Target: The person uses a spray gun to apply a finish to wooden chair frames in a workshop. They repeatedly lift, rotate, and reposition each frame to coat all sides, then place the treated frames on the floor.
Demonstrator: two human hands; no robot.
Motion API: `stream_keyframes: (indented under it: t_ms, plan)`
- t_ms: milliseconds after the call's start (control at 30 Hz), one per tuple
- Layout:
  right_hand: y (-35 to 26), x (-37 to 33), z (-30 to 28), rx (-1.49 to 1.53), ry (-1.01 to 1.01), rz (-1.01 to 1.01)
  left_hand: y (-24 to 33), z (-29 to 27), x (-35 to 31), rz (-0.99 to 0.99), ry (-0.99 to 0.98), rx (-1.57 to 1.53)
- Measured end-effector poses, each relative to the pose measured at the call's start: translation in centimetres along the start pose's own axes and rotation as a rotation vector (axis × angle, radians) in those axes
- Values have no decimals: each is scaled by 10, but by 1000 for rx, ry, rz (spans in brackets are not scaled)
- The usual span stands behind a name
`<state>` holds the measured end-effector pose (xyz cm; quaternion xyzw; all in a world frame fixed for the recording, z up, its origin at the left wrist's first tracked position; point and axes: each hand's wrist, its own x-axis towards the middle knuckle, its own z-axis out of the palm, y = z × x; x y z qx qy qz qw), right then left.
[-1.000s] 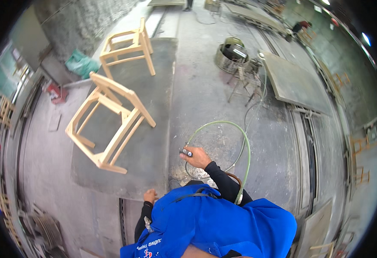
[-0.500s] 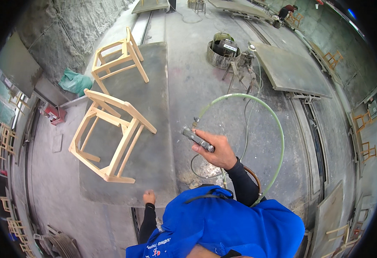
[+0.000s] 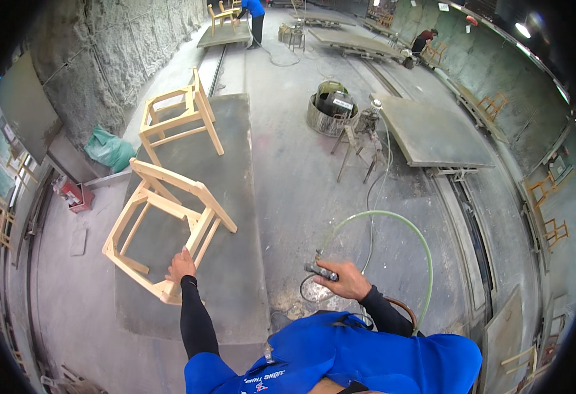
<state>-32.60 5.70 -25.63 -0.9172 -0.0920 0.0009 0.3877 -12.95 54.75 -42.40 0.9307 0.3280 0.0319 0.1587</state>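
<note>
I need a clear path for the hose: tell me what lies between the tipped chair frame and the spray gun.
Head view: only bare grey platform edge and dusty concrete floor separate the tipped pale wooden chair frame from the metal spray gun.

Dusty concrete floor w/ low grey platforms, rough stone wall left, metal drum mid-aisle

Left arm: stretched forward and a little left, black sleeve to the wrist, elbow nearly straight
Left hand: palm down, fingers spread and curled over what it grips
Right arm: bent at the elbow, forearm angled out to the right, black sleeve
Right hand: closed in a fist round a slim handle, knuckles up, thumb side towards the left
</note>
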Motion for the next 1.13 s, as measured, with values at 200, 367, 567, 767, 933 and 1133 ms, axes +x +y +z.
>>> stream_keyframes:
  t_ms: [200, 367, 567, 767, 933, 1133]
  plan:
    - [-9, 12, 6, -42, -113, 125, 1, 11, -22, -16, 270, -112]
    - [-11, 33, 4, -101, -129, 161, -57, 13, -52, 171, 244, -34]
    - [12, 40, 12, 25, -253, 179, -149, -56, 21, 351, 481, -174]
    - [32, 45, 19, 108, -302, 119, -89, -69, -80, 239, 397, -1136]
    - [49, 50, 16, -7, -385, -52, -43, -56, -146, 85, 582, -917]
    - [13, 44, 0, 200, -747, -138, 16, -136, -130, -66, -43, -469]
